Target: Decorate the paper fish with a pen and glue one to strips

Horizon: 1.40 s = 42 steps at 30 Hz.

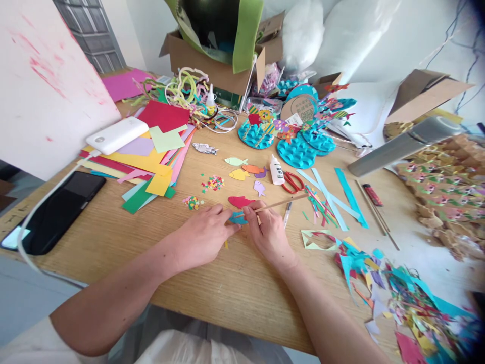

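A blue paper piece (238, 219), partly covered and fish-like in what shows, lies on the table between my hands. My left hand (204, 235) holds its left side with fingers and thumb. My right hand (270, 233) is closed around a thin wooden stick (285, 201), its near tip over the blue paper. Just beyond is a red paper fish (241, 201). Further back lie green (236, 162), yellow (238, 174), orange (253, 169) and purple (259, 188) paper fish. Small paper dots sit in two piles (213, 183) left of the fish.
A glue bottle (277, 171) and red scissors (292, 182) stand right of the fish. Coloured paper sheets (161, 162), a power bank (116, 136) and a phone (56, 212) are at left. Paper scraps (379, 283), sticks (373, 210) and a grey flask (403, 145) occupy the right.
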{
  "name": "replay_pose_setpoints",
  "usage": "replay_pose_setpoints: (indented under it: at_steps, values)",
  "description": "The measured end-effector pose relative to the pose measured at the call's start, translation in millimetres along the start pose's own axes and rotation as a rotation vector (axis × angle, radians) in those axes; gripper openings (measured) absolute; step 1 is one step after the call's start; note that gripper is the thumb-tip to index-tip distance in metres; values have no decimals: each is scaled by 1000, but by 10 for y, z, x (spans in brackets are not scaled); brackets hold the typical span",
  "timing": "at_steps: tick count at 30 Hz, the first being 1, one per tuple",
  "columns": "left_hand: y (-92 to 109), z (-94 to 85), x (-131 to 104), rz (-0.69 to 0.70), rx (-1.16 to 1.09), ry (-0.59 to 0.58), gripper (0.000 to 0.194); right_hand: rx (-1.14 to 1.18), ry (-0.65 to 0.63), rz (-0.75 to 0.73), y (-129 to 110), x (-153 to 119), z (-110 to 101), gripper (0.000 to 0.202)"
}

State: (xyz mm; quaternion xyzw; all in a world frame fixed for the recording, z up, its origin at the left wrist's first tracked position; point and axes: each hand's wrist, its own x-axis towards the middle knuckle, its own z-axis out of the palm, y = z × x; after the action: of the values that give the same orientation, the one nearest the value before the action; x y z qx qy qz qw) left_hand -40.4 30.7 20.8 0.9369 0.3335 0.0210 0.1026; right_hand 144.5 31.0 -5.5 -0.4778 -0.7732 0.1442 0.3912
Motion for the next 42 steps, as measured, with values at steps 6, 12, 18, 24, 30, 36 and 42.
replay_pose_setpoints:
  at_steps: [6, 12, 18, 24, 30, 36, 42]
  values:
    - [-2, -6, -2, 8, 2, 3, 33, -28, 101, 92, 53, -2, -92, 28]
    - [-1, -9, -1, 12, 6, 4, 34, -151, 127, 114, 137, 3, -131, 29]
    - [2, -22, 0, 14, 13, -6, 37, -172, 79, 77, 157, 0, -95, 29]
    - [6, -29, -1, 14, 24, -11, 33, -173, 86, 75, 162, -11, -104, 29]
    - [-12, 1, 4, 23, 40, -8, 37, -115, 135, 103, 72, -8, -107, 27]
    - [-6, 9, -1, 12, 10, 7, 36, -4, 54, 29, 39, -15, -13, 22]
    - [-6, 16, -7, 5, 9, 13, 38, -21, 29, 2, 67, -6, 26, 16]
